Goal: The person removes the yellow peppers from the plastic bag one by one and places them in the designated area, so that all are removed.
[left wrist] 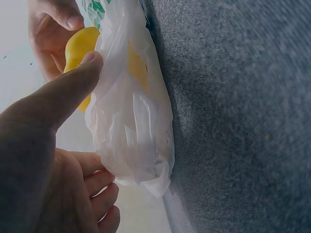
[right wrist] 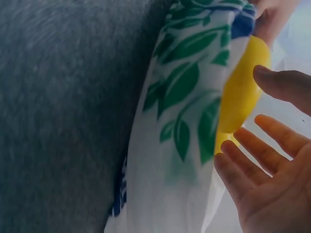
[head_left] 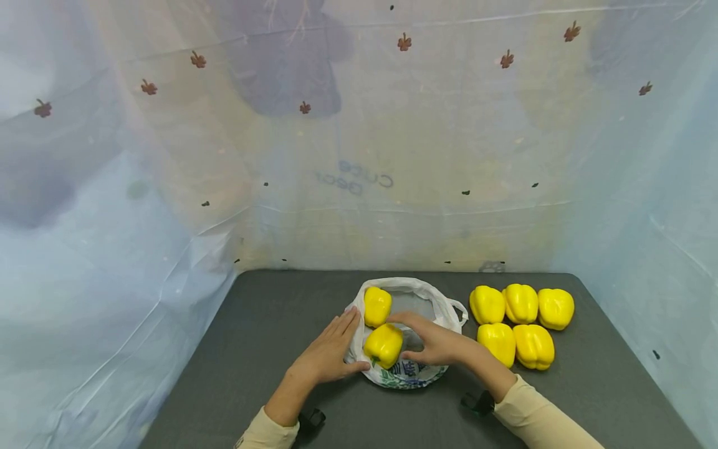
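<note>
A white plastic bag (head_left: 409, 380) with green leaf and blue print stands on the table with its mouth spread wide. Two yellow bell peppers are at its left side: one (head_left: 378, 305) farther back, another (head_left: 384, 344) nearer the front rim with its stem toward me. My left hand (head_left: 328, 352) rests against the bag's left side, fingers extended, its thumb (left wrist: 85, 73) touching the rim near the front pepper. Over the bag's opening is my right hand (head_left: 434, 340), its fingers spread beside the front pepper. In the right wrist view a gap shows between thumb and fingers, nothing gripped.
Several more yellow bell peppers (head_left: 521, 304) sit in two rows on the dark grey table (head_left: 291, 299), right of the bag. A bag handle loop (head_left: 461, 310) sticks out toward them. Patterned plastic sheeting (head_left: 359, 156) hangs behind and at both sides.
</note>
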`<state>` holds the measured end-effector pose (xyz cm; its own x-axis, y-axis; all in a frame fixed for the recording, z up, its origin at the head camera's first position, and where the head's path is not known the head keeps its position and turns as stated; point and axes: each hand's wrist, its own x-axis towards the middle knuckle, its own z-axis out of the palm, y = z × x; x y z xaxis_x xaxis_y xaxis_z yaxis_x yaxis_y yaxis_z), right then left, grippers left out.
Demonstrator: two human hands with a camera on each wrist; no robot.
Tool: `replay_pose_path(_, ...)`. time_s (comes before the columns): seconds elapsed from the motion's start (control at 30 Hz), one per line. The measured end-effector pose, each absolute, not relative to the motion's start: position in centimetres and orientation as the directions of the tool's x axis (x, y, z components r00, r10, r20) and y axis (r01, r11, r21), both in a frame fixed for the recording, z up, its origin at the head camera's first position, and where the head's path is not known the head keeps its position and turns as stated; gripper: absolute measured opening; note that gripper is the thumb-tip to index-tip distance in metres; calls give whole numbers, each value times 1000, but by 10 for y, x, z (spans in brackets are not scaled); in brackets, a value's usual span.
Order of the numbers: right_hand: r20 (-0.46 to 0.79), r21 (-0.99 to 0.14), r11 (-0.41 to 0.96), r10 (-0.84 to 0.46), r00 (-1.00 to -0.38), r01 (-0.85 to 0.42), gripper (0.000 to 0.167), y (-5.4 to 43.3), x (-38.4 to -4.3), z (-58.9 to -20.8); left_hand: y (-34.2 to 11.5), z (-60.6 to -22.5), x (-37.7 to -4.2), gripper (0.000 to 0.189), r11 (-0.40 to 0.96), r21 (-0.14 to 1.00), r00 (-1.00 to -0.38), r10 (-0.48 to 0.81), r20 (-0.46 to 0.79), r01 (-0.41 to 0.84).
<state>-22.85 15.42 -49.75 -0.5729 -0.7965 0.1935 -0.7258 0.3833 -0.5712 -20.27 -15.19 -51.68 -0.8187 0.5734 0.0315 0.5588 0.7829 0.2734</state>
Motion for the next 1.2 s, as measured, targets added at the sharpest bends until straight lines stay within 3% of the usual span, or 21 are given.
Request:
replay_pose_path(0.4,111,-582,418,-808,-578,-697,74,144,-232,-503,-151,-516,-202,110,780,272,-816,577,34,563)
replay_pose_path(0.73,136,-554,412,-813,-567,-724,73,147,-232,-504,-155,-529,-207,114,781,243,-813,578,64,575)
replay_pose_path(1.2,109,-563,464,-779,-618,-684,71,157,-224,-499,-151,-518,-204,111,793,266,-824,567,12,549)
